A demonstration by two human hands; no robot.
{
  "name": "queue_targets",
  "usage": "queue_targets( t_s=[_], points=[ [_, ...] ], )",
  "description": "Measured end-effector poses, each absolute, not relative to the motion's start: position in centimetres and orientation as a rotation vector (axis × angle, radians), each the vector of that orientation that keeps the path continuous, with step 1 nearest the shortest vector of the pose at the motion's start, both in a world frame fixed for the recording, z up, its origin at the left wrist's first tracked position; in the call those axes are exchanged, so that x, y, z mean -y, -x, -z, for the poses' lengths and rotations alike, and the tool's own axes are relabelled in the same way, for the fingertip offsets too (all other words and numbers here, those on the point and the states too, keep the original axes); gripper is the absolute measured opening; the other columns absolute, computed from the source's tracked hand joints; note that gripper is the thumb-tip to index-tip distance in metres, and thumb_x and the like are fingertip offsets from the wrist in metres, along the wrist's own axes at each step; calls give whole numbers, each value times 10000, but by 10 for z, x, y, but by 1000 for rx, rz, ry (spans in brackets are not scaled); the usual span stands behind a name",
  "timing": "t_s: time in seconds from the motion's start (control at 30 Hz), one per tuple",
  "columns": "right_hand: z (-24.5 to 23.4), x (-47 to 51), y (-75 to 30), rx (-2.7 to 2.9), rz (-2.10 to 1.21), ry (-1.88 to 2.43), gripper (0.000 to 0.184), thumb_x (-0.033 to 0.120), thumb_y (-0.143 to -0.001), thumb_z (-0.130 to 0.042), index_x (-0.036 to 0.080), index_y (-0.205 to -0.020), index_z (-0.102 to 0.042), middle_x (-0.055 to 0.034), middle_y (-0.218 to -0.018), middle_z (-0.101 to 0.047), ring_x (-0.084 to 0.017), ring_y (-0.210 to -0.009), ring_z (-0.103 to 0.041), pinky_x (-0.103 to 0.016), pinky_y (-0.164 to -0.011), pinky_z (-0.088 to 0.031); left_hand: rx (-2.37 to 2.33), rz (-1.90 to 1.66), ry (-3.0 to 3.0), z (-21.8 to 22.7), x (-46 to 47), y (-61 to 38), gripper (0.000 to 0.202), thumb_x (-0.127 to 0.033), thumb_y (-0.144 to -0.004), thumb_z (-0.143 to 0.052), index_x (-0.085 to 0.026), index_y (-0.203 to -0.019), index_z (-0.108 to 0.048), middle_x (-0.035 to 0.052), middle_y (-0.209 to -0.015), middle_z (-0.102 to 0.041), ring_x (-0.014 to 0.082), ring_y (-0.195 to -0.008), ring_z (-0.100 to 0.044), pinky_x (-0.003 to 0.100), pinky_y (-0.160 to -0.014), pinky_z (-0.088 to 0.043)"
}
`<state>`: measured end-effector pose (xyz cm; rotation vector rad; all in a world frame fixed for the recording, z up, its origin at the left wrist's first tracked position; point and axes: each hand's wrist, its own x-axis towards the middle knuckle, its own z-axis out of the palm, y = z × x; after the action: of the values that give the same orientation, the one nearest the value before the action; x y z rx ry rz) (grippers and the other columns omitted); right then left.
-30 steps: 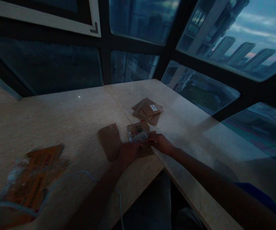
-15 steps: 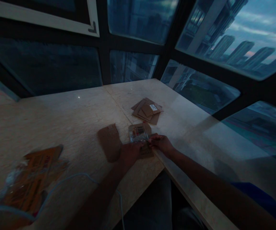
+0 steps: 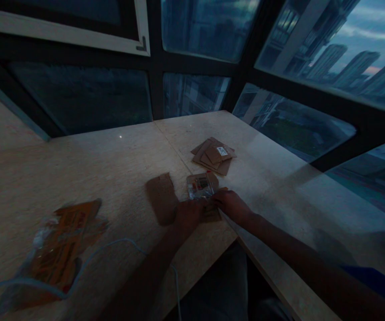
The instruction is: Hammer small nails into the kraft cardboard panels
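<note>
- Turned the view slightly left in the last half second, placing everything on the pale stone bench [image 3: 266,176] a little further right in the picture.
- Appeared to curl the right hand [image 3: 230,206] more closely over the near right corner of a small clear packet [image 3: 200,183], grasping its edge with fingers tucked down.
- Kept the left hand [image 3: 189,215] low at the packet's near edge, close beside the right, also grasping there, judging by the bent fingers.
- Left the packet lying on the bench, nearer than the stack of brown cards [image 3: 212,156] and right of a loose brown card [image 3: 162,196]; changed little in place, suggesting continued fine work at one edge rather than carrying.
- Could not make out the fingertips, nor tell sealed plastic from torn, with the near edge hidden under both hands.
- Showed only part of a brown piece [image 3: 212,217] beneath the hands, perhaps joined to the packet, perhaps separate.
- Lost in dimness the packet's print and details of an orange package [image 3: 72,240] at left, crossed by a pale cable [image 3: 122,240] running out of view.
</note>
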<state>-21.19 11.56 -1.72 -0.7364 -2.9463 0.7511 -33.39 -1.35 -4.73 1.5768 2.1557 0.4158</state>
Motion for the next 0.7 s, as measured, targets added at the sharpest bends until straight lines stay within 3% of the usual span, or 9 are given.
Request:
queue_targets(
  t_s=[0.13,0.3,0.4,0.53,0.6,0.7],
  points=[
    [2,-115,220,3102,-672,536,260,-2,-803,-590,182,-790,-772,-113,-931,-765,-252,-955,-696,-330,-881,-486,-2179,-412,-1669,52,12,334,359,-227,-989,-404,-235,-1254,-646,126,-1066,-734,289,-947,-703,396,-820,-523],
    [-8,-136,217,3064,-672,514,254,63,-849,-583,219,-889,-779,-68,-1026,-766,-233,-1017,-689,-336,-942,-474,-2205,-479,-1643,56,12,334,348,-216,-977,-430,-232,-1226,-672,124,-1068,-741,293,-950,-703,384,-825,-513],
    [4,-156,206,2945,-696,700,180,113,-831,-620,199,-844,-777,-57,-885,-780,-228,-867,-726,-330,-836,-528,-2187,-584,-1615,56,12,337,338,-217,-972,-449,-275,-1213,-679,61,-1130,-740,251,-989,-698,340,-853,-506],
    [35,-170,187,2766,-835,914,127,166,-792,-642,157,-796,-769,-18,-607,-729,-171,-558,-702,-245,-564,-553,-2214,-798,-1361,53,12,341,329,-265,-995,-417,-264,-1157,-703,34,-1092,-755,195,-969,-702,279,-845,-494],
    [48,-170,181,2676,-877,956,168,223,-813,-624,157,-852,-773,-30,-666,-754,-177,-593,-719,-251,-566,-569,-2223,-853,-1275,52,11,343,331,-303,-1001,-412,-246,-1130,-711,42,-1072,-760,193,-955,-702,271,-832,-488],
    [57,-163,178,2589,-882,961,222,295,-842,-612,189,-953,-772,-53,-883,-789,-210,-786,-749,-314,-708,-599,-2221,-886,-1231,53,10,343,349,-341,-1008,-394,-240,-1129,-705,45,-1064,-761,187,-945,-698,261,-824,-478]
  ],
)
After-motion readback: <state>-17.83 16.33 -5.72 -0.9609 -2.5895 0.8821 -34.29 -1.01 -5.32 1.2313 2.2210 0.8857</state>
